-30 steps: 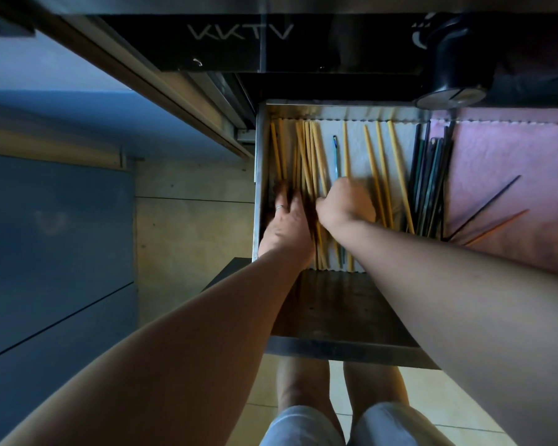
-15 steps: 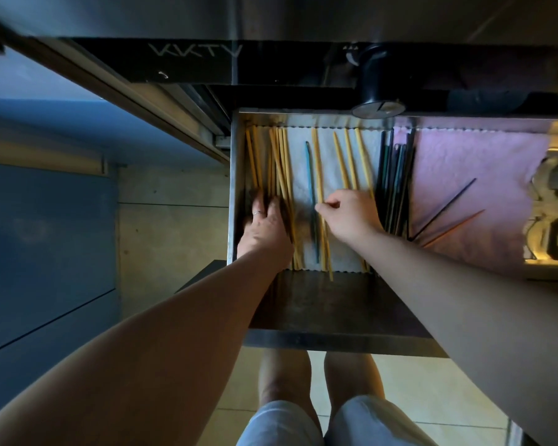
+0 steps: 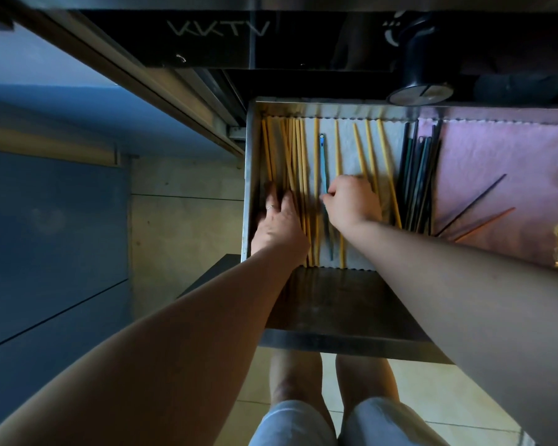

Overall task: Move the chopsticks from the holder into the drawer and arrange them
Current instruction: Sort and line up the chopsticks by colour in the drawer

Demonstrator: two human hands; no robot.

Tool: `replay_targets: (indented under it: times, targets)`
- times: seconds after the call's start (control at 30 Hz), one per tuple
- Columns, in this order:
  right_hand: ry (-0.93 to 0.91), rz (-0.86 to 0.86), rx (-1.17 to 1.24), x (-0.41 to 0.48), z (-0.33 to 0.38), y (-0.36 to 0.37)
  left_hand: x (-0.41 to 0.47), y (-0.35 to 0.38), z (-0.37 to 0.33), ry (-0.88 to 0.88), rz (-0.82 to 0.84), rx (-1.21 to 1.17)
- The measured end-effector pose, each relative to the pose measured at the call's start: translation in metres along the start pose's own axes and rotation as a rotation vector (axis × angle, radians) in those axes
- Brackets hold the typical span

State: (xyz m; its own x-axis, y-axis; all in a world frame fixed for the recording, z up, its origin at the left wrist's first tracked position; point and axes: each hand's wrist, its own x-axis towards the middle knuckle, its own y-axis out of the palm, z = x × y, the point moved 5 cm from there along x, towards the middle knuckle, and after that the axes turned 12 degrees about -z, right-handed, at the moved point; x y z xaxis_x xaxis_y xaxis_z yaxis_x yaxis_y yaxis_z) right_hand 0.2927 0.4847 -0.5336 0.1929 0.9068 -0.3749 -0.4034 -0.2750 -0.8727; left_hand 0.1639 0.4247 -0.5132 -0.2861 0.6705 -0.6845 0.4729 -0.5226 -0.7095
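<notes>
The metal drawer (image 3: 248,188) stands pulled out below me. Several yellow chopsticks (image 3: 295,156) lie lengthwise on its white liner, packed at the left and spread out toward the middle. My left hand (image 3: 277,223) lies flat on the near ends of the left bunch, fingers straight. A single blue chopstick (image 3: 322,159) lies among the yellow ones, and my right hand (image 3: 351,204) pinches it near its middle with thumb and forefinger. Several dark chopsticks (image 3: 416,181) lie bunched at the white liner's right edge.
A pink cloth (image 3: 496,149) lines the drawer's right part, with a dark chopstick (image 3: 472,206) and a reddish one (image 3: 484,224) lying slanted on it. A black cylinder (image 3: 419,72) with a round metal end hangs over the back edge. My legs (image 3: 329,397) are under the drawer front.
My right hand moved off the yellow chopsticks beside the left hand, shifted right, and now pinches the blue chopstick. My left hand stayed on the left bunch.
</notes>
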Motion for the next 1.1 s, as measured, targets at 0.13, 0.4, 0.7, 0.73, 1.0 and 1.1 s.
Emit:
replay_targets:
  times: [0.13,0.4,0.7,0.73,1.0,1.1]
  targets:
    - [0.070,0.011,-0.026,0.000,0.005,0.001,0.000,-0.001,-0.001,0.002,-0.007,0.004]
    - [0.063,-0.015,0.139,-0.006,-0.025,-0.038,-0.002,0.001,-0.006,0.013,0.014,0.062]
    - [0.124,-0.138,0.066,0.002,-0.105,-0.083,-0.008,0.006,-0.018,-0.027,-0.022,0.105]
    - [0.131,-0.132,0.052,0.004,-0.110,-0.084,-0.009,0.007,-0.020,-0.029,-0.032,0.105]
    - [0.025,-0.064,0.086,0.010,-0.096,-0.070,-0.010,0.011,-0.039,0.154,-0.116,0.187]
    - [-0.005,-0.013,0.000,0.009,-0.083,-0.059,-0.010,0.016,-0.042,0.162,-0.088,0.186]
